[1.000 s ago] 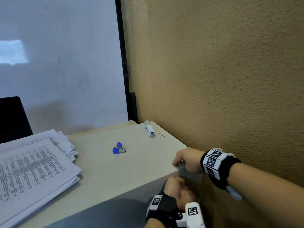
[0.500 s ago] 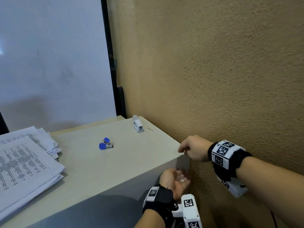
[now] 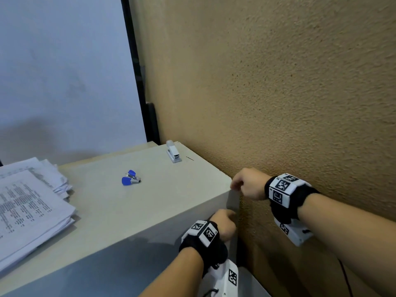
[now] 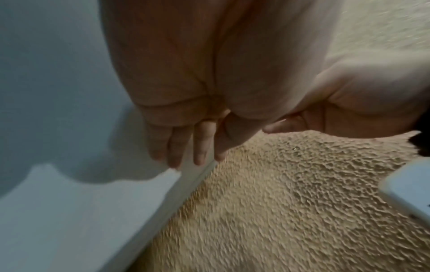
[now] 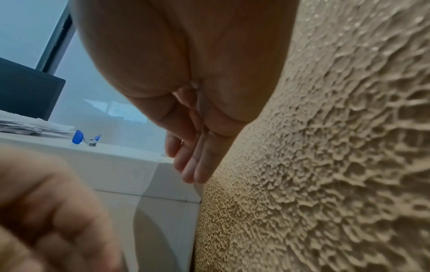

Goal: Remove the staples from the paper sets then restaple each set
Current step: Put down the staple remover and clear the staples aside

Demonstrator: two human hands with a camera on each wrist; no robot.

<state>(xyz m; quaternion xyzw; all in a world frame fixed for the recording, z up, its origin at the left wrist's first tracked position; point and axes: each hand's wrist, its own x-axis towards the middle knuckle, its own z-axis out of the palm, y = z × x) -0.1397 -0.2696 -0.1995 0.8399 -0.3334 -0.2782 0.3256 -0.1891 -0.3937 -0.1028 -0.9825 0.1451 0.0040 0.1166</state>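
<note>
At the lower centre of the head view, the left hand [image 3: 224, 224] had turned from palm-up to knuckles-up, fingers loose and empty, so the removed staples were probably dropped. The right hand [image 3: 246, 183] hung relaxed at the table [image 3: 107, 211] corner, holding nothing. The paper sets [image 3: 27, 202] lay at the left edge, the stapler [image 3: 174, 152] above centre, untouched.

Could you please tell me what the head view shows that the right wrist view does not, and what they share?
Only the head view shows the stapler near the wall and both wrist bands. Only the right wrist view shows the right hand's palm side, fingers curled loosely, and a dark monitor. Both show the blue staple remover on the desk, the paper stack, the left hand and the textured wall.
</note>
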